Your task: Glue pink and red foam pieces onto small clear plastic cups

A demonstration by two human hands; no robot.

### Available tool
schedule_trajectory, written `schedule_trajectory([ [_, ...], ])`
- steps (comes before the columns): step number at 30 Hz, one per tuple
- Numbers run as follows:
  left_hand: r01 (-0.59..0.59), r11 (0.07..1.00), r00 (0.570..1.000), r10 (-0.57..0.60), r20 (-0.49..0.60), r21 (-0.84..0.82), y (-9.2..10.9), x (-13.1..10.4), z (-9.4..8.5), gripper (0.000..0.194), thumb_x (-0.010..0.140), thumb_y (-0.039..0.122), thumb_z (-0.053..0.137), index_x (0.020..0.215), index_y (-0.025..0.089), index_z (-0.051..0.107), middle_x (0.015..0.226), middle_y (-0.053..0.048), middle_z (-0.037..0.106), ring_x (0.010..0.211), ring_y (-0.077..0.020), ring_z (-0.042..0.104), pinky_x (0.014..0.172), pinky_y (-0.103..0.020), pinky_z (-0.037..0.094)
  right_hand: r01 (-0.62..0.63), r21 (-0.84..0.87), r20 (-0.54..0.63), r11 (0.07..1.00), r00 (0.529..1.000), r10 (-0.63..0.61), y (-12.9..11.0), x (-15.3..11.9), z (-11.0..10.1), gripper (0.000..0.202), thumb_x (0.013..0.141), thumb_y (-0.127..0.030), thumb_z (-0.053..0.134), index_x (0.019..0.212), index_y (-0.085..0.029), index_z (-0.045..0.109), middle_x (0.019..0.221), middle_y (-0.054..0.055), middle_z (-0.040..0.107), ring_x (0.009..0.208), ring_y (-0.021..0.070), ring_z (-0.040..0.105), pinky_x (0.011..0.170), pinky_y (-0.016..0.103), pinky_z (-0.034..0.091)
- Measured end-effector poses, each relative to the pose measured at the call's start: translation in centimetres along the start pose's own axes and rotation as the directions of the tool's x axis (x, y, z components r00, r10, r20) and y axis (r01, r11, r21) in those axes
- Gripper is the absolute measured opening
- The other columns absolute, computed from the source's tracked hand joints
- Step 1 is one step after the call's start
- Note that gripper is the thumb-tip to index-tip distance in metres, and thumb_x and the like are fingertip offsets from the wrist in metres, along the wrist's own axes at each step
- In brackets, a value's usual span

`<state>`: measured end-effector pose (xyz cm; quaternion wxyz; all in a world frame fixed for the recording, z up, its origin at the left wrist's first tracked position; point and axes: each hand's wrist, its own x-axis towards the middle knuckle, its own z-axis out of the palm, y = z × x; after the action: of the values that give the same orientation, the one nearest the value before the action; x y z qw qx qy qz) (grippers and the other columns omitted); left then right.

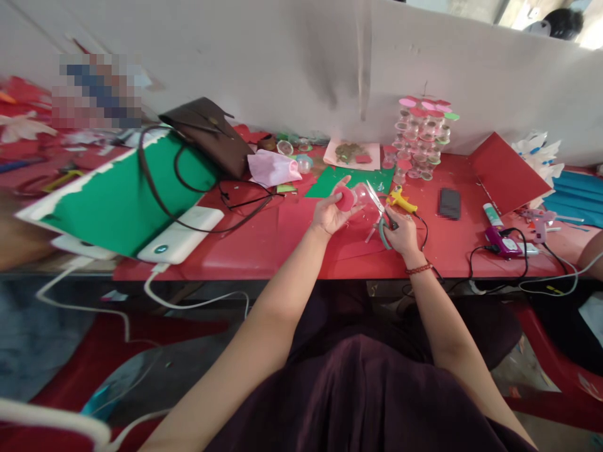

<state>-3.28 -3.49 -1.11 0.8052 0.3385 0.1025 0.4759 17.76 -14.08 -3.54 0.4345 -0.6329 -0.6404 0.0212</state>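
My left hand (330, 213) holds a small clear plastic cup (360, 193) with a round red paper piece (345, 199) on its end. In my right hand (401, 233) is a pair of scissors (377, 198), the blades pointing up and left beside the cup. Red paper (306, 232) and small scraps lie under my hands. Behind them a green sheet (330, 182) rests on the red table (254, 251). A yellow glue gun (402, 199) lies just beyond my right hand.
Stacked clear cups (421, 138) stand at the back. A dark phone (449, 204), a red folded card (511, 172) and a purple device (503, 243) are on the right. A brown bag (210, 135), white power bank (181, 235) and cables are on the left. Other people's arms show at both edges.
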Motion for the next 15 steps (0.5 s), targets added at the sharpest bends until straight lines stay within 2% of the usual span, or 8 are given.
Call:
schedule_trajectory([
  [6, 0.000, 1.000, 1.000, 0.000, 0.014, 0.012, 0.09, -0.10, 0.09, 0.046, 0.085, 0.023, 0.073, 0.130, 0.027, 0.067, 0.132, -0.006, 0.075, 0.134, -0.0273, 0.067, 0.118, -0.056, 0.051, -0.010, -0.008, 0.014, 1.000, 1.000, 0.010, -0.46, 0.06, -0.20, 0.048, 0.087, -0.045, 0.077, 0.126, -0.016, 0.080, 0.087, 0.008, 0.081, 0.073, 0.0189, 0.069, 0.072, 0.029, 0.051],
  [10, 0.000, 1.000, 1.000, 0.000, -0.001, -0.007, -0.03, 0.01, 0.11, 0.044, 0.085, 0.025, 0.071, 0.129, 0.028, 0.068, 0.130, -0.006, 0.077, 0.134, -0.0270, 0.067, 0.117, -0.053, 0.051, -0.039, 0.051, 0.047, 0.998, 0.998, 0.037, -0.52, 0.17, -0.44, 0.043, 0.092, -0.049, 0.069, 0.114, -0.013, 0.081, 0.074, 0.006, 0.075, 0.064, 0.0167, 0.063, 0.065, 0.028, 0.048],
  [12, -0.003, 1.000, 0.999, 0.002, -0.042, -0.021, -0.13, 0.17, -0.05, 0.042, 0.086, 0.027, 0.071, 0.128, 0.028, 0.069, 0.125, -0.005, 0.079, 0.138, -0.0261, 0.066, 0.118, -0.048, 0.051, -0.072, 0.057, 0.013, 0.996, 0.997, 0.071, -0.40, 0.21, -0.61, 0.043, 0.093, -0.051, 0.066, 0.113, -0.016, 0.079, 0.074, 0.005, 0.074, 0.064, 0.0175, 0.062, 0.065, 0.029, 0.048],
  [15, 0.004, 0.999, 0.994, -0.007, -0.105, -0.037, -0.31, 0.42, -0.33, 0.040, 0.087, 0.028, 0.071, 0.127, 0.029, 0.070, 0.117, -0.004, 0.081, 0.140, -0.0247, 0.065, 0.120, -0.043, 0.049, -0.093, 0.013, -0.096, 0.996, 0.991, 0.094, -0.29, 0.18, -0.82, 0.047, 0.091, -0.053, 0.067, 0.124, -0.021, 0.074, 0.088, 0.007, 0.076, 0.076, 0.0217, 0.067, 0.071, 0.033, 0.053],
])
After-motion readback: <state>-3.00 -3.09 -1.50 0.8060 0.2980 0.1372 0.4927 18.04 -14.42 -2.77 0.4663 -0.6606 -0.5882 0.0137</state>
